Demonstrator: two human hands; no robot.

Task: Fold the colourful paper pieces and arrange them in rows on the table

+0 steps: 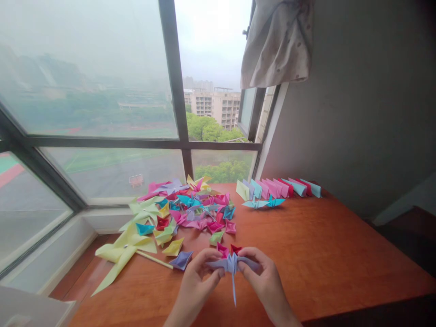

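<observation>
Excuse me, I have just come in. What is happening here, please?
A person holds a lavender paper crane by its two sides, between the left hand and right hand. On the table, colourful folded papers crowd the left, beside a pale yellow pinwheel. Two blue cranes sit before a row of folded pieces.

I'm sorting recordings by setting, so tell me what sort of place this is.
Likely an upper-floor room, perhaps a home or dormitory: a wooden table stands by the window, a gathered curtain hangs there, and treetops outside lie below.
</observation>
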